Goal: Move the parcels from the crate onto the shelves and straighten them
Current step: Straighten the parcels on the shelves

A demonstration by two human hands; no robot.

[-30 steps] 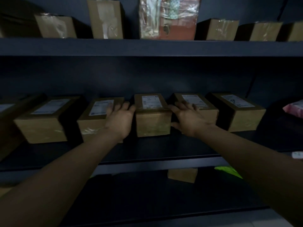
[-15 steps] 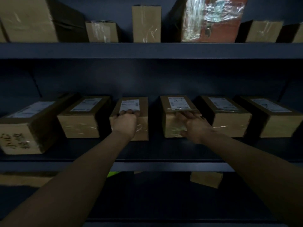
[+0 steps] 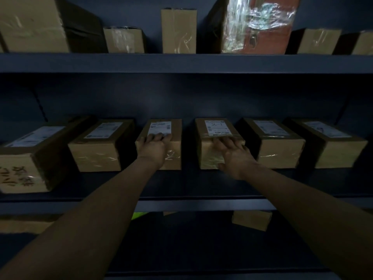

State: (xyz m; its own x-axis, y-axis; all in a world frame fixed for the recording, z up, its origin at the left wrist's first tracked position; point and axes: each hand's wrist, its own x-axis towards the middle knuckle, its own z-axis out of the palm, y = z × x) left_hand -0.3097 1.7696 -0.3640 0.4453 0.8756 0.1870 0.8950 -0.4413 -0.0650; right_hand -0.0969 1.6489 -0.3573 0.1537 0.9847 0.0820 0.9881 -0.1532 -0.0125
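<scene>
Dim parcel storeroom: rows of taped, labelled cardboard parcels [image 3: 282,147] on dark shelves [image 3: 181,63].

Left hand [image 3: 154,147], right hand [image 3: 234,153] on parcels [image 3: 174,136] (middle shelf [image 3: 181,188])

Shelves [image 3: 181,62]: plain dark navy blue, like the back wall [image 3: 181,98].
Cardboard parcels [image 3: 96,146]: tan brown, streaked with glossy clear tape.
Labels [image 3: 216,127]: white with small dark print, one on top of each middle-row parcel.
Leftmost box [image 3: 16,174]: tan front with black handwritten characters.
Wrapped parcel [image 3: 260,27]: orange-red under shiny, crinkled clear plastic.
Green scrap [image 3: 138,215]: bright lime green, too little showing to identify.
</scene>
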